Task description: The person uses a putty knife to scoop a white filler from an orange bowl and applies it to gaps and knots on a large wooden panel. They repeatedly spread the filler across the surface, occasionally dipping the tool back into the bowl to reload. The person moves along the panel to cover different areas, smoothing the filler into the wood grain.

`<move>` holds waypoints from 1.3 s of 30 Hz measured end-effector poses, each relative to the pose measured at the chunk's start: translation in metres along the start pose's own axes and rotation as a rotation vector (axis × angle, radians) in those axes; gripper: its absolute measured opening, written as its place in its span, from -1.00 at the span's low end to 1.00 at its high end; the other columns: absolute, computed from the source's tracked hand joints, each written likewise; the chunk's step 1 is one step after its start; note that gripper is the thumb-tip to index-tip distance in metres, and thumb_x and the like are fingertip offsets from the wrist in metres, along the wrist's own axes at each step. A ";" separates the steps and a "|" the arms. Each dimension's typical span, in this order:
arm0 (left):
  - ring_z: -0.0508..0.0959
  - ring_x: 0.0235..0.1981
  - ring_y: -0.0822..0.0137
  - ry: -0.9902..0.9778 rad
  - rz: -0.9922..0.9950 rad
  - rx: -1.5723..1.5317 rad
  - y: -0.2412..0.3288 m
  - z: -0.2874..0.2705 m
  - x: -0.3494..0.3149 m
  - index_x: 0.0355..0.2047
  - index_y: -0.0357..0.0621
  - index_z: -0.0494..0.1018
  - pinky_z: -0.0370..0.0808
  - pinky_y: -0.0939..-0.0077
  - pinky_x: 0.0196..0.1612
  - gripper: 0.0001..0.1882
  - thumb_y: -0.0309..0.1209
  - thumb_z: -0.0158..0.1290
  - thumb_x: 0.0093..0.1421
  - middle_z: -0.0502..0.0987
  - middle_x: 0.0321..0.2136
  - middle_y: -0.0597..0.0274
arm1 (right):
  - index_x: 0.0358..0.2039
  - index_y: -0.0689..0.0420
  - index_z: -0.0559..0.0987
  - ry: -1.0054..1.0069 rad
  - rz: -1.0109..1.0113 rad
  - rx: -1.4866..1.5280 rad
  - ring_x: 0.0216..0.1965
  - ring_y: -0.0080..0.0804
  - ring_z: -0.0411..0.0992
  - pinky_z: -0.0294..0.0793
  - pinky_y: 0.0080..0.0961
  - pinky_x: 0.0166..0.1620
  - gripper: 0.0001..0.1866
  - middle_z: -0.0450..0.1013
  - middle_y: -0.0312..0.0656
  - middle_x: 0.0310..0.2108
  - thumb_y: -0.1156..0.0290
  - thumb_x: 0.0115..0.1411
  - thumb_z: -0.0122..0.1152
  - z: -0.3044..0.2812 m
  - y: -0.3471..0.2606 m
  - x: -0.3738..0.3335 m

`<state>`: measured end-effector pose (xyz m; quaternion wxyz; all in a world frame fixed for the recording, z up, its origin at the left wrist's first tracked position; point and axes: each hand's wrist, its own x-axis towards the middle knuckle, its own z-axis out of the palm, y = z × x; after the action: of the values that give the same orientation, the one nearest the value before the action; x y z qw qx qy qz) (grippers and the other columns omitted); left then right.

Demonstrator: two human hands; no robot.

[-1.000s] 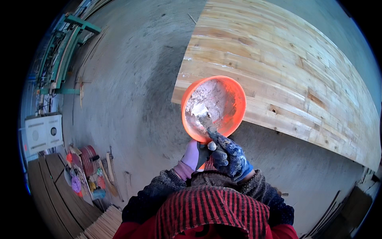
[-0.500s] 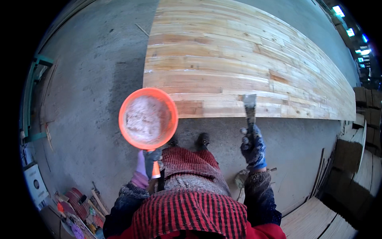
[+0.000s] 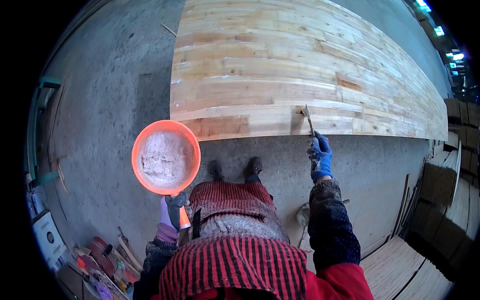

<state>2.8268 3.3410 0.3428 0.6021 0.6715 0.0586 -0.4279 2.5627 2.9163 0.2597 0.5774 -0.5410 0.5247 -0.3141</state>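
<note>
My left hand point(image 3: 173, 212), in a purple and dark glove, is closed round the handle of an orange dipper point(image 3: 194, 170). Pinkish-white paste point(image 3: 164, 159) lies inside it, and the dipper is beside the panel's near left corner. In its blue, paste-stained glove, my right hand point(image 3: 321, 156) grips a putty knife point(image 3: 308, 119). The blade is turned edge-on over the near edge of a large wooden panel point(image 3: 280, 65); whether it touches the wood I cannot tell. Pale streaks of paste mark several of the panel's joints, mostly on its left part.
Stacks of wooden boards point(image 3: 400, 270) stand at the right and lower right. At the lower left lies a heap of mixed objects point(image 3: 102, 257) near a white box point(image 3: 48, 235). A green metal frame point(image 3: 35, 135) stands at the far left on the concrete floor point(image 3: 105, 100).
My right hand has moved up toward the panel and turned the putty knife from flat-facing to edge-on. The dipper in my left hand has shifted left and slightly down. The view has shifted a little.
</note>
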 end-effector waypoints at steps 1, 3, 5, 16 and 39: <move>0.44 -0.66 0.38 0.028 -0.019 -0.003 0.011 0.012 -0.006 -0.41 -0.15 0.36 0.42 0.51 -0.61 -0.91 -0.47 0.06 0.12 0.33 -0.57 0.34 | 0.04 0.11 0.55 0.006 -0.029 -0.003 -0.16 -0.47 0.45 0.43 -0.54 -0.01 -0.67 0.50 -0.24 -0.22 0.42 0.26 0.14 0.004 0.005 0.000; 0.44 -0.67 0.37 0.037 -0.051 -0.036 0.014 0.017 -0.007 -0.42 -0.14 0.35 0.43 0.50 -0.62 -0.91 -0.48 0.06 0.11 0.33 -0.57 0.34 | 0.06 0.07 0.55 -0.040 -0.320 -0.433 -0.13 -0.35 0.49 0.45 -0.43 0.00 -0.63 0.53 -0.13 -0.18 0.42 0.22 0.16 0.002 0.008 0.003; 0.44 -0.68 0.37 0.013 -0.090 -0.090 0.008 0.013 -0.006 -0.42 -0.14 0.35 0.43 0.50 -0.62 -0.90 -0.49 0.07 0.10 0.33 -0.57 0.33 | -0.02 0.01 0.58 -0.063 -0.496 -0.788 -0.11 -0.11 0.51 0.48 -0.21 -0.02 -0.66 0.53 0.03 -0.16 0.35 0.16 0.17 0.004 -0.001 0.000; 0.46 -0.68 0.36 0.014 -0.030 -0.048 0.002 0.013 -0.003 -0.40 -0.18 0.38 0.44 0.49 -0.63 -0.91 -0.45 0.06 0.11 0.40 -0.60 0.26 | -0.30 0.03 0.63 -0.414 -0.256 -1.475 -0.34 -0.04 0.57 0.54 -0.13 -0.24 -0.74 0.57 -0.01 -0.39 0.26 0.24 -0.03 0.009 -0.124 0.048; 0.45 -0.69 0.36 0.056 -0.046 -0.065 0.026 -0.011 -0.004 -0.31 -0.23 0.38 0.45 0.50 -0.62 -0.80 -0.41 0.09 0.09 0.40 -0.55 0.25 | -0.26 -0.02 0.64 -0.386 -0.256 -1.556 -0.30 -0.03 0.57 0.55 -0.15 -0.22 -0.76 0.58 -0.01 -0.36 0.25 0.21 0.02 0.018 -0.105 0.032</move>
<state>2.8452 3.3449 0.3637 0.6116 0.6618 0.1045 -0.4207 2.6096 2.8688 0.3485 0.0760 -0.8880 0.4179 0.1760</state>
